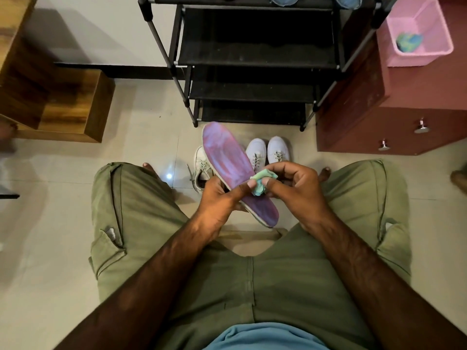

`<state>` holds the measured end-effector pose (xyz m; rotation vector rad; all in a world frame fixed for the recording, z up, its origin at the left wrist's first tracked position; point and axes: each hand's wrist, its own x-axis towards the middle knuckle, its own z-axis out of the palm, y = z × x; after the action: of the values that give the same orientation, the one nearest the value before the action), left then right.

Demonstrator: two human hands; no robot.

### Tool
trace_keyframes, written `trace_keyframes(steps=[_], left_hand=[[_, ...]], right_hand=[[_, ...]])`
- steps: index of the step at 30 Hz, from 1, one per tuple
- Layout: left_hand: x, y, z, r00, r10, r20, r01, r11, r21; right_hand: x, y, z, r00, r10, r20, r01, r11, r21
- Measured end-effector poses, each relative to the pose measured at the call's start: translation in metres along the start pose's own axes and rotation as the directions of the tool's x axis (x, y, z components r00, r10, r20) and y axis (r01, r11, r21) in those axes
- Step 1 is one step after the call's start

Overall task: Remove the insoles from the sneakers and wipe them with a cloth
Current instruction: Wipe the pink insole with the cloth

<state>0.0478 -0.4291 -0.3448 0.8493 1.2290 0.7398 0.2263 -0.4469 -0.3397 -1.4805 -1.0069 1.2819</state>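
Observation:
A purple insole (227, 160) is held above the floor between my knees, toe end pointing away from me. My left hand (219, 200) grips it near the heel half, thumb lying across its top. My right hand (295, 185) pinches a small bunched green cloth (260, 184) against the insole's right edge. Below on the tiled floor stand white lace-up sneakers: one (202, 165) partly hidden behind the insole at the left, and two (267, 151) side by side at the right.
A black shoe rack (252, 59) stands straight ahead. A red-brown drawer cabinet (391, 117) at the right carries a pink basket (419, 34) with another green-blue cloth inside. A wooden unit (63, 102) sits at the left. My legs in green shorts flank the sneakers.

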Motion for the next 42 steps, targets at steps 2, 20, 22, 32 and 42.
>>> trace_keyframes(steps=[2, 20, 22, 32, 42], left_hand=[[0.001, -0.006, -0.004, 0.999, -0.027, -0.019, 0.027, 1.000, -0.013], [0.004, 0.001, -0.002, 0.991, -0.132, 0.028, 0.134, 0.987, -0.085], [0.005, -0.001, -0.004, 0.991, -0.120, 0.053, 0.125, 0.986, -0.106], [0.008, 0.000, -0.006, 0.992, -0.118, 0.051, 0.125, 0.971, -0.205], [0.008, 0.012, -0.003, 0.993, -0.092, 0.077, 0.118, 0.863, -0.492]], right_hand=[[-0.001, -0.003, -0.001, 1.000, 0.026, 0.018, -0.027, 0.999, 0.044], [0.000, -0.004, 0.003, 0.991, -0.030, 0.128, 0.032, 0.999, -0.016], [-0.002, -0.004, 0.001, 0.987, -0.024, 0.159, 0.024, 1.000, -0.001], [-0.005, -0.008, 0.001, 0.993, 0.022, 0.113, -0.030, 0.998, 0.064], [-0.015, -0.013, 0.012, 0.995, -0.096, 0.027, 0.099, 0.985, -0.138]])
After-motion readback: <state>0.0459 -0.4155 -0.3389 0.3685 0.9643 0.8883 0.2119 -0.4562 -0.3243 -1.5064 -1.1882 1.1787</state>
